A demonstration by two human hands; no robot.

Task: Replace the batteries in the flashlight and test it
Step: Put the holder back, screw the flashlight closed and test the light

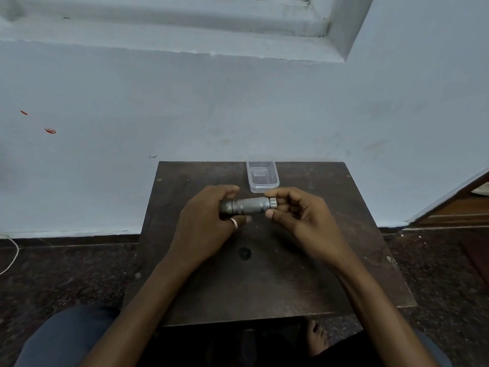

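Flashlight (248, 206) lying crosswise above the wooden table (330, 274), head end wrapped in left hand (205, 229), silver end cap (273, 203) pinched by right hand (299, 218) fingertips, likely for twisting.

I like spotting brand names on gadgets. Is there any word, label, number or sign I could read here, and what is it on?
No text here can be read.
Clear plastic container: a raised moulded mark on its bottom, too small and blurred to read.
Flashlight, held between the left hand and the right hand: no lettering visible on its grey body.
Wall: red smudges at the left, marks rather than letters.
Wooden table: no writing.
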